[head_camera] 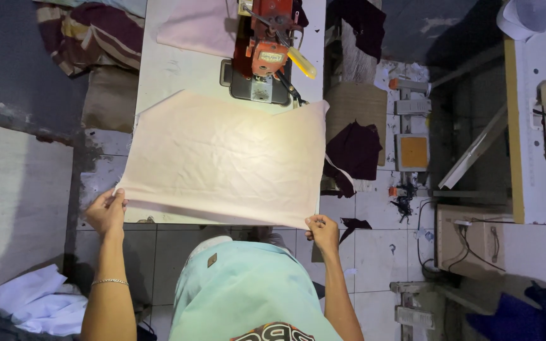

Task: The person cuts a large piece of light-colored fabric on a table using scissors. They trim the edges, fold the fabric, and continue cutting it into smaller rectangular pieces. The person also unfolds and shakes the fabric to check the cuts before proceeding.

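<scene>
White sewing table (pixel 159 76): L hand (pixel 105 211), R hand (pixel 323 232) fingers pinched on pink cloth (pixel 222 158) corners.

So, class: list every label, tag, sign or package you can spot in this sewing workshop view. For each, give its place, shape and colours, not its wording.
Maker's plate: front of the orange sewing machine head, small pale rectangle.
Garment tag: on the person's light green top, small brown patch.
Printed emblem: bottom edge of the same top, dark and red with white, partly cut off.
Orange panel: square in a pale frame on the floor at right; not clearly a sign.
No screens or packages are visible.
</scene>
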